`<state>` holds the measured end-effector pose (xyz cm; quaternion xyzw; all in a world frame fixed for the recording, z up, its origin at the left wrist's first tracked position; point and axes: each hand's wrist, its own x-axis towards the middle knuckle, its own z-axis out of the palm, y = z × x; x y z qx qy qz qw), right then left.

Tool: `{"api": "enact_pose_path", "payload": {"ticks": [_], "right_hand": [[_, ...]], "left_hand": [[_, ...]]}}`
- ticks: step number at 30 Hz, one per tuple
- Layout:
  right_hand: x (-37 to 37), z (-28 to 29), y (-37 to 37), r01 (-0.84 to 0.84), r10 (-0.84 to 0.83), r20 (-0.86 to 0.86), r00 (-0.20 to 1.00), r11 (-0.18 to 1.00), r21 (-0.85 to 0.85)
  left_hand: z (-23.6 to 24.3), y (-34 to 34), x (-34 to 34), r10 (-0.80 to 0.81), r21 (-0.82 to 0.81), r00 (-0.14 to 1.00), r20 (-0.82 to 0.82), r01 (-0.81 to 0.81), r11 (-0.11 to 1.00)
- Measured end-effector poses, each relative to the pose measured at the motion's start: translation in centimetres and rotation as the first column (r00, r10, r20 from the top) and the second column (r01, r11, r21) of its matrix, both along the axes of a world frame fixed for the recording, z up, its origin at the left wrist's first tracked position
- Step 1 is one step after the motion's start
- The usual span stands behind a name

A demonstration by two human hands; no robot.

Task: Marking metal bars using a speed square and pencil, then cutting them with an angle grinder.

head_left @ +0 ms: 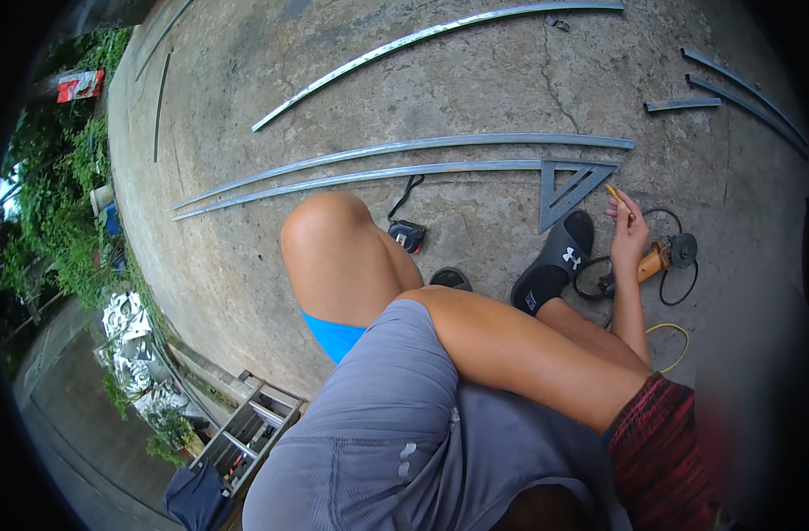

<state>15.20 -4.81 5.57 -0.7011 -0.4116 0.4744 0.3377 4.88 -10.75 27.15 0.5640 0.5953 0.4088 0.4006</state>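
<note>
My right hand point(629, 232) is at the right, its fingers closed on a yellow pencil point(613, 192). The pencil's tip points up and left, close to the right corner of a grey triangular square point(586, 186). That square lies flat, its top edge along the right end of a long metal bar point(404, 171). A second long bar point(440, 142) runs just beyond it. Below the hand, an orange angle grinder point(652, 263) with a dark disc rests on the ground. A black tape measure point(408, 235) with a strap lies left of my foot. My left hand is out of view.
Another long bar point(404, 44) lies farther off on the concrete point(475, 97). Several shorter pieces, including a short bar point(683, 104), are at the far right. The grinder's black cord point(678, 301) loops near my slipper point(563, 252). A ladder point(254, 425) lies at lower left, beside plants.
</note>
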Motion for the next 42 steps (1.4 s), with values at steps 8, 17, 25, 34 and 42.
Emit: {"api": "enact_pose_path", "payload": {"ticks": [8, 17, 25, 34, 42], "right_hand": [[-0.4, -0.4, -0.4, 0.146, -0.146, -0.002, 0.989, 0.989, 0.036], [-2.3, 8.7, 1.8, -0.410, 0.253, 0.584, 0.771, 0.900, 0.151], [-2.5, 9.6, 3.3, -0.574, 0.416, 0.575, 0.704, 0.810, 0.117], [-0.5, 7.6, 0.4, -0.581, 0.534, 0.453, 0.714, 0.813, -0.041], [-0.5, 6.6, -0.2, -0.532, 0.501, 0.353, 0.790, 0.847, -0.010]], "left_hand": [[-19.3, 13.7, -6.1, -0.203, -0.197, 0.930, -0.307, 0.146, 0.969], [-24.1, 10.9, -8.1, -0.314, -0.363, 0.688, -0.655, 0.078, 0.929], [-25.8, 13.3, -10.4, -0.427, -0.428, 0.586, -0.689, 0.147, 0.892], [-25.3, 19.8, -17.2, -0.134, -0.321, 0.792, -0.595, -0.081, 0.944], [-27.0, 26.7, -24.9, -0.159, -0.338, 0.615, -0.772, -0.187, 0.922]]}}
